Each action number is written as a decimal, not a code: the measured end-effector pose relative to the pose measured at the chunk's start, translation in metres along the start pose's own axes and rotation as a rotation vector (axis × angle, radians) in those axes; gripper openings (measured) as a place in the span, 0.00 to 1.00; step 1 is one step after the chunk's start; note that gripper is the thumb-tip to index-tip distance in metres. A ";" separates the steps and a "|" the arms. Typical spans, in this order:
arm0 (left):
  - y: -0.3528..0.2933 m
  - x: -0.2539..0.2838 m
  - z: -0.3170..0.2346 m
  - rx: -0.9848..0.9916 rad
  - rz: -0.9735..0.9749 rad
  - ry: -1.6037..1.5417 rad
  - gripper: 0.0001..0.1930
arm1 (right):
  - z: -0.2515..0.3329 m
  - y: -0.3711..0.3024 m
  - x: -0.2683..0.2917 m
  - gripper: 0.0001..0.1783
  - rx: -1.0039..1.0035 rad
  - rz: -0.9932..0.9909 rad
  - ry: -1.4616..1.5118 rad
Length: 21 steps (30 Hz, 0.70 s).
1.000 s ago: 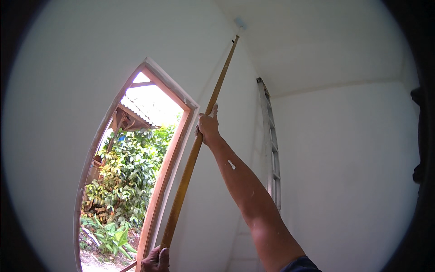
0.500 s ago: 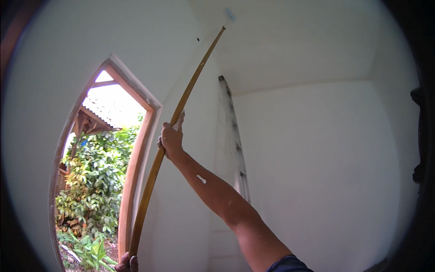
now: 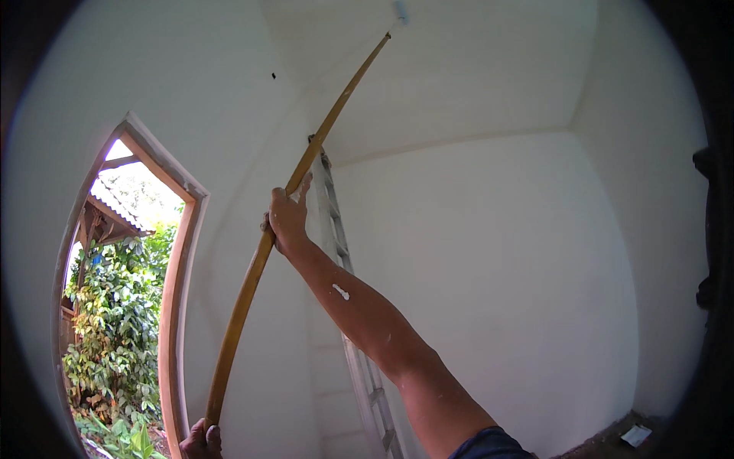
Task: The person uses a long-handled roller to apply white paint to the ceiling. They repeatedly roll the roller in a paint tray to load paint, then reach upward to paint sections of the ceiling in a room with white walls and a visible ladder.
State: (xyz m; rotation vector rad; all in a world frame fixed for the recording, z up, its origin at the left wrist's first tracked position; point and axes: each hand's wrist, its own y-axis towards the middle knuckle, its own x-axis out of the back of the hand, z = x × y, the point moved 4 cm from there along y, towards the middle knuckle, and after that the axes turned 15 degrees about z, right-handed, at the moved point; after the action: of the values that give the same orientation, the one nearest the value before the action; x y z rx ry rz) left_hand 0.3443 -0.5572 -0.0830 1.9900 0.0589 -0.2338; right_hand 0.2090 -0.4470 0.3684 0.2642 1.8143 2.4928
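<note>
A long wooden pole [image 3: 237, 314] slants up from the lower left, with a pale blue paint roller [image 3: 401, 12] at its far end against the white ceiling [image 3: 474, 69]. Partway up the pole my right hand [image 3: 288, 220] is wrapped around it, one finger stretched along the wood. White paint marks that hand and forearm. At the pole's bottom end my left hand [image 3: 202, 441] grips it, partly cut off by the lower edge. How firmly the roller touches the ceiling cannot be made out.
An aluminium ladder [image 3: 359, 375] leans by the far corner, behind my right arm. On the left a wood-framed opening [image 3: 172, 306] looks out on leafy plants. White walls [image 3: 497, 291] surround the space. A pale flat piece [image 3: 636, 435] lies at the lower right on the dark floor.
My view has turned to the right, so the opening and ladder sit further left. The roller has shifted across the ceiling, away from the left wall. Both hands keep their hold.
</note>
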 end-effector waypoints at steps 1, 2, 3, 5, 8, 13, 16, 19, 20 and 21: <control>-0.006 0.007 -0.006 -0.011 0.005 -0.028 0.13 | 0.010 -0.008 -0.001 0.19 -0.025 -0.018 0.023; -0.012 0.015 -0.013 -0.024 0.007 -0.055 0.14 | 0.022 -0.015 -0.005 0.15 0.013 0.007 0.037; -0.021 0.020 -0.022 -0.019 0.012 -0.060 0.15 | 0.033 -0.023 -0.005 0.12 0.042 0.011 0.057; -0.034 0.031 -0.044 -0.014 0.019 -0.041 0.15 | 0.059 -0.036 -0.005 0.11 0.091 0.023 0.080; -0.051 0.024 -0.087 0.009 0.028 -0.035 0.15 | 0.099 -0.044 0.014 0.12 0.121 0.076 0.103; -0.057 -0.028 -0.169 0.076 0.084 -0.078 0.16 | 0.170 -0.034 0.076 0.14 0.104 0.064 0.070; -0.068 -0.067 -0.200 0.036 0.121 -0.085 0.17 | 0.197 -0.041 0.121 0.13 0.074 -0.024 -0.035; -0.105 -0.115 -0.189 0.133 0.261 0.029 0.15 | 0.221 -0.078 0.168 0.09 0.048 -0.027 -0.126; -0.127 -0.132 -0.176 0.168 0.311 0.060 0.15 | 0.230 -0.096 0.183 0.10 0.036 -0.015 -0.156; -0.152 -0.149 -0.161 0.177 0.330 0.036 0.15 | 0.241 -0.119 0.202 0.23 -0.012 -0.035 -0.186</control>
State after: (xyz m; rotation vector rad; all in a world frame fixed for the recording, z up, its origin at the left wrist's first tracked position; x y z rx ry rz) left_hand 0.1980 -0.3385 -0.1259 2.1429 -0.2739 0.0110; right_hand 0.0426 -0.1557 0.3494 0.4439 1.7164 2.3659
